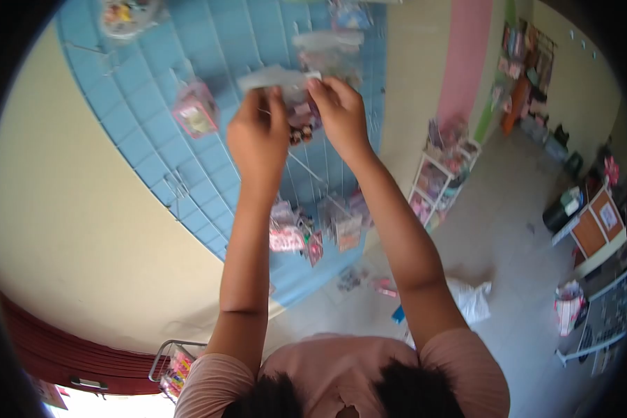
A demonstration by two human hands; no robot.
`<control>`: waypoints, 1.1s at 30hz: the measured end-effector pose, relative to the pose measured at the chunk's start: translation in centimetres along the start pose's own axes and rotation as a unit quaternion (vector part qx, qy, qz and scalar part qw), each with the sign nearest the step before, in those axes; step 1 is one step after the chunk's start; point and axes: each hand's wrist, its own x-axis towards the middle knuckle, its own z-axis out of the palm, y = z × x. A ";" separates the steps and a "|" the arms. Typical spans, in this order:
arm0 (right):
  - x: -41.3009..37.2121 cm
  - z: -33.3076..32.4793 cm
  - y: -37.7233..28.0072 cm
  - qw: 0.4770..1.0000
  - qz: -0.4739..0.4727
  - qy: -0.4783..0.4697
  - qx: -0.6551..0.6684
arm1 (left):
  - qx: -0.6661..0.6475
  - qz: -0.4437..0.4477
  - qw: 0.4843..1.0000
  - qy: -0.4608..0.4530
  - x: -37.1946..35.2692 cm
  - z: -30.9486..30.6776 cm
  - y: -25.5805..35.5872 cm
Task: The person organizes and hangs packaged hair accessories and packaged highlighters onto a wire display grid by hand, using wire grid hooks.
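Both arms reach up to a blue wire grid rack (pixel 136 104) on the wall. My left hand (pixel 259 129) pinches the left part of a clear plastic bag (pixel 280 78) between thumb and fingers. At the bag's top right, my right hand (pixel 340 115) pinches near a small white piece. Small dark brown items (pixel 301 134) show between the hands, partly hidden and blurred. Behind my right hand hangs another clear packet (pixel 331 49). A pink-edged pack (pixel 196 110) hangs on the grid left of my left hand.
Pink and white packs (pixel 285 230) hang lower on the grid. A white shelf unit (pixel 432 177) with goods stands to the right. On the floor are a white plastic bag (pixel 471 299) and small items. A wire basket (pixel 177 369) is at the lower left.
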 end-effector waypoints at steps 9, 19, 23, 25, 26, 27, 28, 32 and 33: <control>-16.4 -16.4 0.4 0.971 0.087 0.010 -0.224 | -0.027 0.144 0.968 -0.203 -15.4 -9.1 -3.1; -65.4 -34.2 9.8 0.570 0.761 -0.047 -0.306 | -0.103 -0.106 0.497 -0.855 -47.5 -10.0 -8.9; -73.2 -32.1 4.6 0.401 0.865 -0.007 -0.301 | -0.044 -0.115 0.406 -0.905 -53.4 -11.4 -11.8; -74.9 -31.3 2.9 0.391 0.887 0.121 -0.214 | -0.025 -0.137 0.364 -0.921 -55.2 -10.8 -11.9; -75.6 -31.7 2.3 0.403 0.884 0.081 -0.223 | -0.030 -0.155 0.338 -0.928 -56.0 -10.8 -11.9; -76.0 -32.2 1.9 0.415 0.879 0.041 -0.233 | -0.033 -0.173 0.313 -0.933 -56.6 -10.4 -11.8; -76.3 -32.8 1.5 0.427 0.871 0.000 -0.242 | -0.027 -0.172 0.300 -0.938 -57.3 -10.0 -11.7; -75.2 -37.5 2.3 0.413 0.859 0.014 -0.301 | -0.034 -0.232 0.305 -0.923 -60.1 -7.4 -11.9; -74.3 -38.5 2.8 0.410 0.855 0.053 -0.313 | -0.023 -0.264 0.320 -0.909 -60.7 -6.5 -11.8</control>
